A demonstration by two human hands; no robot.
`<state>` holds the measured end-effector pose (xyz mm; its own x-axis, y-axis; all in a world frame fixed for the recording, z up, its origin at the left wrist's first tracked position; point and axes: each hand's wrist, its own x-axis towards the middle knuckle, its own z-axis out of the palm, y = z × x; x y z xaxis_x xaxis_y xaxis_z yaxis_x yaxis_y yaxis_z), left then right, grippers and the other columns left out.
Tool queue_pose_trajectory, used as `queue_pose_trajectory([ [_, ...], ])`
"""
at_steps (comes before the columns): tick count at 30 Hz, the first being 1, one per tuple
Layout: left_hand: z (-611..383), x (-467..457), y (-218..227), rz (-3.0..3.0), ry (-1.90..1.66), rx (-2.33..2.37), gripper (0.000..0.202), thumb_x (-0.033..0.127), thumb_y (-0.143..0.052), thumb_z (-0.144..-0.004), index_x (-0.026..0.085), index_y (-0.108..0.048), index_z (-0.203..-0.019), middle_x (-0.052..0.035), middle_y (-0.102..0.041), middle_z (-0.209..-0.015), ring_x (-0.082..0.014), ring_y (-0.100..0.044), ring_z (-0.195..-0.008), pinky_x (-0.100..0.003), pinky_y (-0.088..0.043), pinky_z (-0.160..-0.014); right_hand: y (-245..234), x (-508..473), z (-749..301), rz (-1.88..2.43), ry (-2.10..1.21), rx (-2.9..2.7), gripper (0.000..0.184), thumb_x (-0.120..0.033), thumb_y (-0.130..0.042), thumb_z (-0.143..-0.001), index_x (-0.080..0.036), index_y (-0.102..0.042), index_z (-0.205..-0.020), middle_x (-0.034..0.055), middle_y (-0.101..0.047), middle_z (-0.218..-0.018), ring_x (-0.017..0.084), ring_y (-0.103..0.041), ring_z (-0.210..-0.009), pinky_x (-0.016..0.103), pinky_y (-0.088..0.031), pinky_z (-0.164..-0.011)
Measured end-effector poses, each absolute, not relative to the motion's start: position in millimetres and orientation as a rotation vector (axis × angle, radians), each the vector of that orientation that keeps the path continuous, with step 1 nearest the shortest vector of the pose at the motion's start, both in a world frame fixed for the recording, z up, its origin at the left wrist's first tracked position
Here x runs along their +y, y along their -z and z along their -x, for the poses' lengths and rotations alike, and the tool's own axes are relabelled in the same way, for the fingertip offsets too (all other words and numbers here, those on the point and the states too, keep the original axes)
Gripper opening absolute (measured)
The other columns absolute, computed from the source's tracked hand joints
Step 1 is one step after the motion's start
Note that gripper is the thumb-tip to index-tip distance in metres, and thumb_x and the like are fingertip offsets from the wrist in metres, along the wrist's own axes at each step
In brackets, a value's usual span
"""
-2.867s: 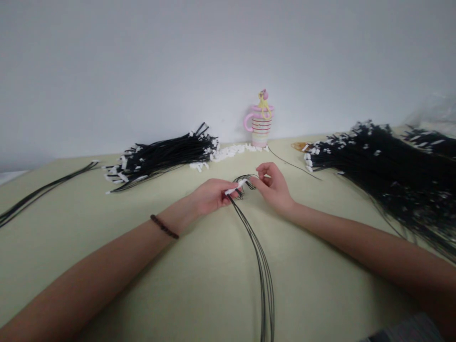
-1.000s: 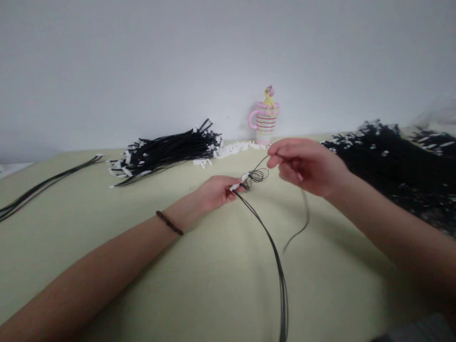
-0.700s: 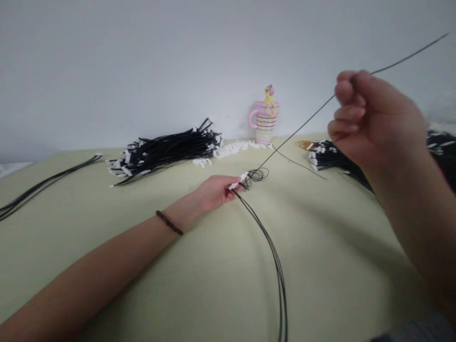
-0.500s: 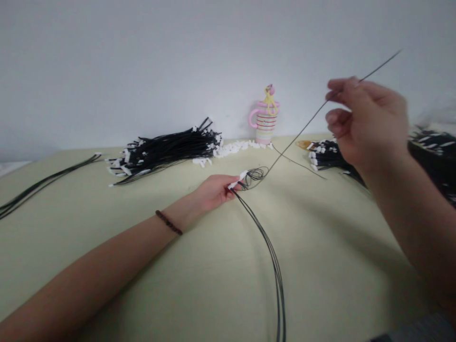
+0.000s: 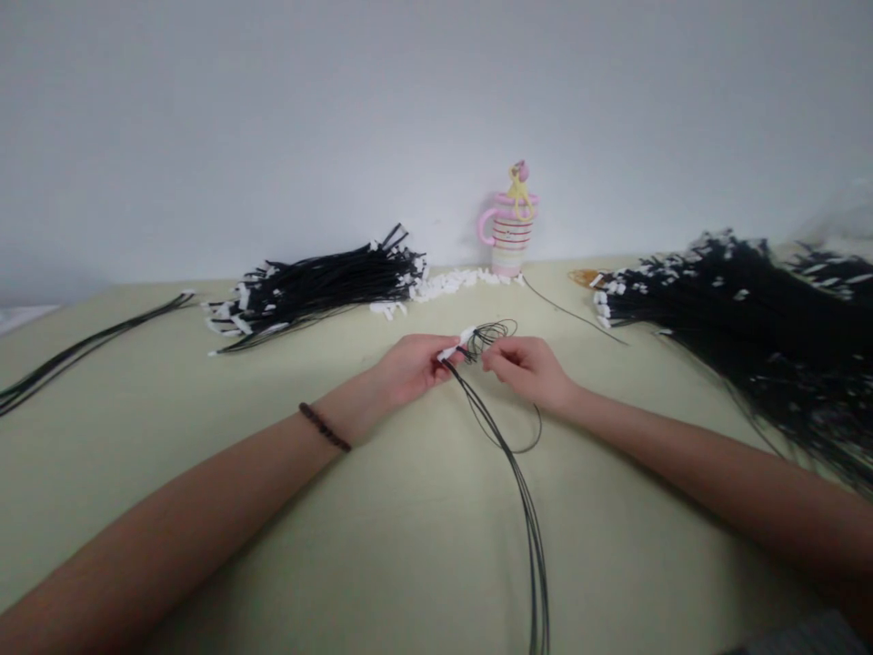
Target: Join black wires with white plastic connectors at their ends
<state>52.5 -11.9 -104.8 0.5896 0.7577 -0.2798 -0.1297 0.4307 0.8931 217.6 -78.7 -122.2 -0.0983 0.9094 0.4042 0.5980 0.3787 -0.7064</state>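
Note:
My left hand is pinched shut on a white connector at the end of several thin black wires. A small tangle of wire loops stands just past that connector. The long black wires run from my left hand down toward me and out of the frame. My right hand sits close beside the left, its fingertips pinched together on a black wire, with a slack loop hanging below it.
A bundle of black wires with white ends lies back left, and a larger heap lies right. Loose white connectors sit by the wall, near a pink striped mug. Several wires lie far left on the pale green table.
My right hand has come down from high on the right to table level beside my left hand. The wire it held now hangs in a slack loop. My left hand has hardly moved.

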Motion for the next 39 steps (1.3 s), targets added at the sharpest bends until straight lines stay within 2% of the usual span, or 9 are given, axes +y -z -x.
queue_pose_trajectory([
  [6,-53.8,-12.0,103.5,-0.981,-0.623,0.776,0.006,0.009,-0.055,-0.071,0.006,-0.059,-0.067,-0.0038,-0.054,-0.057,-0.0061,-0.048,-0.049,-0.015,-0.030,-0.038,129.1,-77.4,-216.1,1.380,-0.532,-1.737,0.022,-0.022,-0.045,-0.074,-0.012,-0.059,-0.061,-0.0033,-0.042,-0.047,0.005,-0.036,-0.045,0.017,-0.025,-0.044],
  [24,-52.4,-14.2,105.5,-1.091,-0.646,0.761,0.007,0.013,-0.061,-0.067,0.007,-0.061,-0.068,-0.0038,-0.056,-0.058,-0.0072,-0.049,-0.051,-0.017,-0.032,-0.042,129.5,-76.8,-215.8,1.362,-0.500,-1.807,0.023,-0.022,-0.043,-0.075,-0.012,-0.057,-0.060,-0.0028,-0.044,-0.049,0.005,-0.038,-0.047,0.017,-0.026,-0.045],
  [39,-53.3,-16.8,107.5,-1.201,-0.643,0.785,0.011,0.021,-0.062,-0.067,0.012,-0.063,-0.061,-0.0024,-0.057,-0.059,-0.0066,-0.048,-0.053,-0.017,-0.031,-0.044,125.9,-90.3,-208.2,1.337,0.011,-1.912,0.021,-0.019,-0.047,-0.073,-0.013,-0.054,-0.054,-0.0004,-0.049,-0.053,0.007,-0.040,-0.051,0.019,-0.027,-0.051],
])
